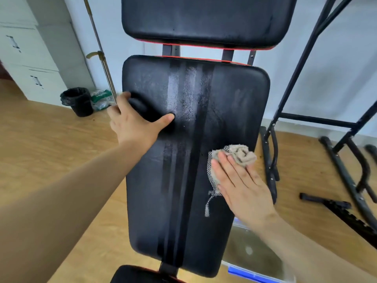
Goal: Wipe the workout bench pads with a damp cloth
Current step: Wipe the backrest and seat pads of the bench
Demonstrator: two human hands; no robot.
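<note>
My left hand [133,121] grips the middle pad [183,180] by its edge, steadying it; right hand [241,186], fingers flat, presses the cloth [241,154] for wiping.

Three pads: top pad [204,19] beyond the grip, middle pad [183,180] in the left hand [134,121], near pad [138,275] behind it. One cloth [238,154] under the right hand [240,186]. One bin [78,101], one tub [251,252].

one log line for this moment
step: wiping middle pad | right hand: presses cloth flat, right side | left hand: grips pad's left edge | wet streaks: centre
</note>
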